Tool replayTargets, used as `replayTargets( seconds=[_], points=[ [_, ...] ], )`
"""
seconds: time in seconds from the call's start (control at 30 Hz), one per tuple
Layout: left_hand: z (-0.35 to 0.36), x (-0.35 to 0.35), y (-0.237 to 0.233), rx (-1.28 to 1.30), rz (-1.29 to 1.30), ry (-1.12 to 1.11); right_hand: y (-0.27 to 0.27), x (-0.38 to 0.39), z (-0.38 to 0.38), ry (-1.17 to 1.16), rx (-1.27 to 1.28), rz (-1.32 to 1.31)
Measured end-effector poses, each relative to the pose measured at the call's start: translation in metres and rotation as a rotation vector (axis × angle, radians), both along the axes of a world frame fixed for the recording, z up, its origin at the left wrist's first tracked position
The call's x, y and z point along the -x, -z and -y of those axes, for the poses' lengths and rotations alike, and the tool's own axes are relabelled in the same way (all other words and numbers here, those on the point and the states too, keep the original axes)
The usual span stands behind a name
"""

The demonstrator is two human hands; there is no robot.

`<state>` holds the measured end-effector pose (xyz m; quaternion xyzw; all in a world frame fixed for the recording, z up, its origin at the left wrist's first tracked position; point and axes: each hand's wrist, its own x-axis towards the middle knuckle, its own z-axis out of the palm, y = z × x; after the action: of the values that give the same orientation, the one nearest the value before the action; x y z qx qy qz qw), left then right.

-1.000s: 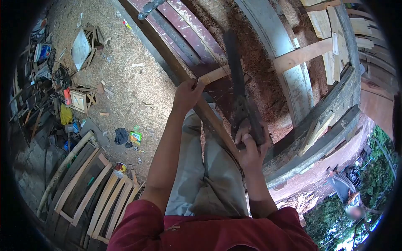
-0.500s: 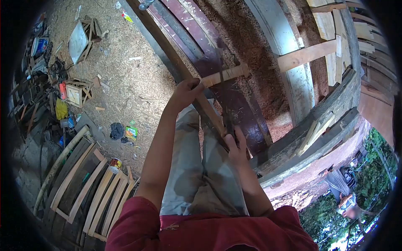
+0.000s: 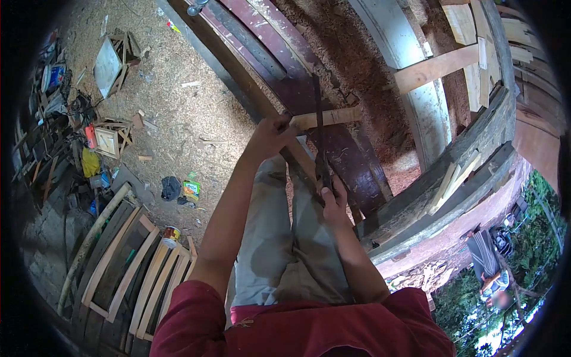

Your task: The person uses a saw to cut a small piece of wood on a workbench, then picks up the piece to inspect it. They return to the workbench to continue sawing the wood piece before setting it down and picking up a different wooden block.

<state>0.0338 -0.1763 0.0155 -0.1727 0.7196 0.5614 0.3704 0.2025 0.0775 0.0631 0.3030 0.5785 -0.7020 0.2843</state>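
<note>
My left hand (image 3: pixel 269 140) is closed around the near end of a short pale wooden strip (image 3: pixel 340 116), pressing it on a long brown timber beam (image 3: pixel 238 77). The strip sticks out to the right past the beam. My right hand (image 3: pixel 335 202) grips the dark handle of what looks like a handsaw (image 3: pixel 319 119). Its narrow dark blade points away from me and crosses the strip to the right of my left hand. Whether the blade has cut into the wood cannot be made out.
Maroon boards (image 3: pixel 357 160) lie right of the beam. A pale plank (image 3: pixel 437 74) bridges a grey-white board (image 3: pixel 428 119). Slatted wooden frames (image 3: pixel 151 279) and a tin can (image 3: pixel 171 233) are at lower left. Wood shavings cover the floor. Another person (image 3: pixel 492 282) is at far right.
The saw's blade has swung more upright and shows more clearly across the strip. My right hand has shifted slightly; my left hand keeps its hold on the strip. The view has tilted a little.
</note>
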Motion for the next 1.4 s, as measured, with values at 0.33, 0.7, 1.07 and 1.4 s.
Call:
replayTargets(
  seconds=[0.33, 0.7, 1.07, 1.4],
  points=[
    [-0.009, -0.001, -0.010, 0.005, -0.030, -0.086, 0.006, 0.003, 0.017, -0.016, -0.102, 0.042],
    [-0.011, -0.011, 0.005, 0.000, -0.149, -0.125, 0.004, 0.012, 0.017, -0.024, -0.077, 0.052],
    [-0.020, -0.005, -0.013, 0.035, -0.059, -0.197, 0.002, 0.005, 0.009, 0.009, 0.035, -0.029],
    [-0.023, -0.008, -0.009, -0.002, -0.085, -0.258, 0.021, 0.000, 0.016, 0.055, -0.123, -0.027]
  ],
)
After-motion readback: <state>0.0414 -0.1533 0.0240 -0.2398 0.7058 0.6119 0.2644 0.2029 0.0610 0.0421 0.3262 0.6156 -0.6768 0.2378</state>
